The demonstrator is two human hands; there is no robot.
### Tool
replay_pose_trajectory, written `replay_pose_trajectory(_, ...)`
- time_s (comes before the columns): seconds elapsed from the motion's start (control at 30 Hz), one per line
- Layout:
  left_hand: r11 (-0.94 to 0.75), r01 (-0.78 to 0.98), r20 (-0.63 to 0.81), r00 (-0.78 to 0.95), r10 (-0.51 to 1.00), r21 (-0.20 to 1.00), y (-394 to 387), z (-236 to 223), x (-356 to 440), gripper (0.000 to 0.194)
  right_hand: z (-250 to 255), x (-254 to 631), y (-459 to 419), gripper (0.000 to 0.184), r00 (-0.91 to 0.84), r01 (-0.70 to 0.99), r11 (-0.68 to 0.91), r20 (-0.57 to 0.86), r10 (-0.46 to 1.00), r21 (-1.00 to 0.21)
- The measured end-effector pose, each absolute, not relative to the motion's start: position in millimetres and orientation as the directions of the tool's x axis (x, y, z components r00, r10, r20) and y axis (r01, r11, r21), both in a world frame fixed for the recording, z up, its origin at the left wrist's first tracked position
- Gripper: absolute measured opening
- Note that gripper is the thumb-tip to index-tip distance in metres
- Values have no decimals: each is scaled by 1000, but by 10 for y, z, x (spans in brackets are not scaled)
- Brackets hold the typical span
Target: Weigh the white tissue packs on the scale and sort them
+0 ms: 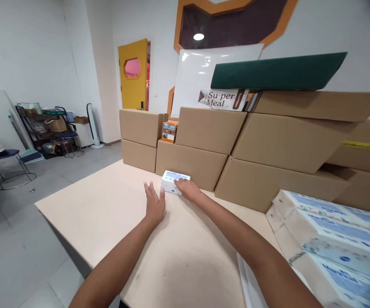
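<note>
A small white and blue box (172, 181) lies on the beige table (108, 209), close to the stacked cardboard boxes (191, 162). My right hand (188, 189) rests on the box's near right side, gripping it. My left hand (154, 204) lies flat on the table just left of the box, fingers apart, its thumb near the box's corner.
Cardboard boxes (284, 141) form a wall along the table's far side, with a green board (274, 70) and a "Su-per Meal" carton (223, 99) on top. Several white and blue boxes (329, 239) are stacked at the right. Chairs (12, 167) and a yellow door (133, 75) stand beyond.
</note>
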State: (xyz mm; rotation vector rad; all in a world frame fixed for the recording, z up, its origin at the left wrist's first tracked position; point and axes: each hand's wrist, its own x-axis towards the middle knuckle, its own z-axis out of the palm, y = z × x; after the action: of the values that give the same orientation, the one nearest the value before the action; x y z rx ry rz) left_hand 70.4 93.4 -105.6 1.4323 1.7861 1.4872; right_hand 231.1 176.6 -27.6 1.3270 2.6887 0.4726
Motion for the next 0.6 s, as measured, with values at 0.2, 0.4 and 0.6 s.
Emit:
replay_pose_trajectory(0.2, -79, 445, 268, -381, 885, 892, 920, -1070, 699, 88, -245, 2092, 1811, 44, -573, 784, 538, 25, 819, 309)
replay_pose_trajectory(0.4, -59, 454, 250, -373, 894, 889, 912, -1073, 704, 83, -210, 2008, 1867, 43, -535, 812, 512, 7, 845, 280)
replay_pose_trajectory(0.6, -36, 458, 222, -358, 907, 888, 924, -1059, 720, 80, -237, 2042, 1882, 42, -523, 826, 503, 14, 852, 256)
